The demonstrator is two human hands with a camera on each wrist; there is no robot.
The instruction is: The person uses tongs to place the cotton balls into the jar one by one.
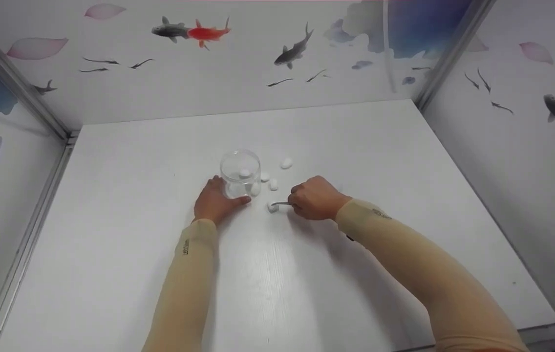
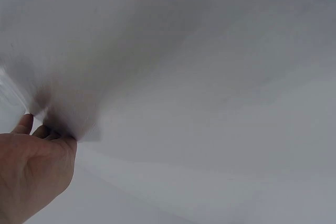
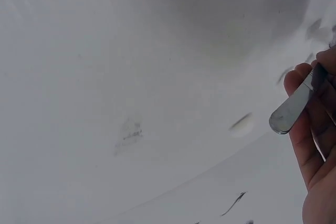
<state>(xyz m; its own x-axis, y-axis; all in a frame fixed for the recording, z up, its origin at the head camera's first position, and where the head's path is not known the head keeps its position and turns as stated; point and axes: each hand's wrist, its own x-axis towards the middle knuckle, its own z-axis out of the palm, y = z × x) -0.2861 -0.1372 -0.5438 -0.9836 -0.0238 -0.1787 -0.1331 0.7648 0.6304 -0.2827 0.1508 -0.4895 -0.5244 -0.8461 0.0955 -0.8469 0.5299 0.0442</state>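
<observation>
My left hand (image 1: pixel 216 201) holds a clear round jar (image 1: pixel 241 164) at its lower left side, thumb across the front and fingers at the left. A small white rounded lump (image 1: pixel 245 173) shows through the jar's wall. My right hand (image 1: pixel 317 198) grips metal tweezers (image 1: pixel 283 203), whose tips are at a white lump (image 1: pixel 272 208) to the jar's lower right. In the right wrist view, the rounded end of the tweezers (image 3: pixel 292 109) sticks out from between the fingers. Only part of the left hand (image 2: pixel 39 174) appears in the left wrist view.
Right of the jar lie more white lumps: two close by, (image 1: pixel 273 185) one of these nearer me, and a farther lump (image 1: pixel 286 163) toward the back. The white tabletop (image 1: pixel 136 195) is bounded by printed panels (image 1: pixel 248 73) at the back and sides.
</observation>
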